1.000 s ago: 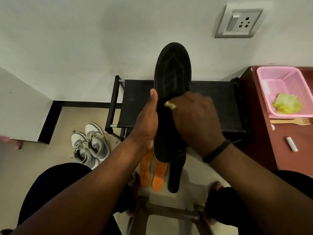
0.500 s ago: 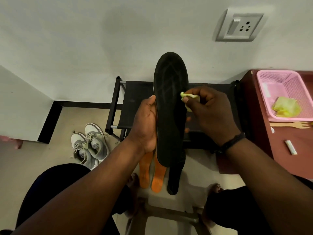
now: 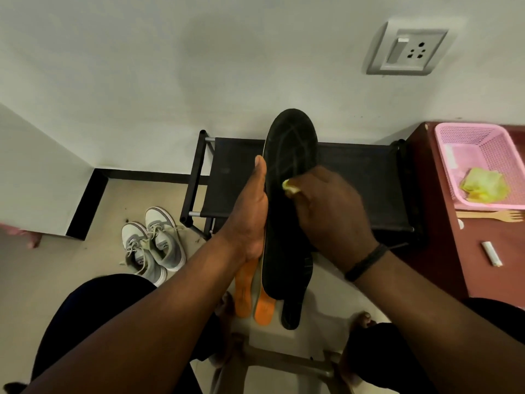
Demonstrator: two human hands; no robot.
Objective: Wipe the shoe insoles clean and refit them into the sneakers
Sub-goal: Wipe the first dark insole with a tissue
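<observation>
Both hands are busy: my left hand (image 3: 251,211) grips the light, bendy black insole (image 3: 287,200) along its edge, my right hand (image 3: 329,211) pinches the yellow wipe (image 3: 290,187).

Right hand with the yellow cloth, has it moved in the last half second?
Yes. The right hand slid down the black insole, toward its heel.

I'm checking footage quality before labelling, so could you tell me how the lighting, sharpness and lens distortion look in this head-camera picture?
Head view: dim, flat light, with a soft shadow on the wall; the black insole shows little surface detail. Wide-angle bending tilts the wall socket and curves the frame edges. The left hand, the right hand and its yellow wipe look slightly soft. No glare.
</observation>
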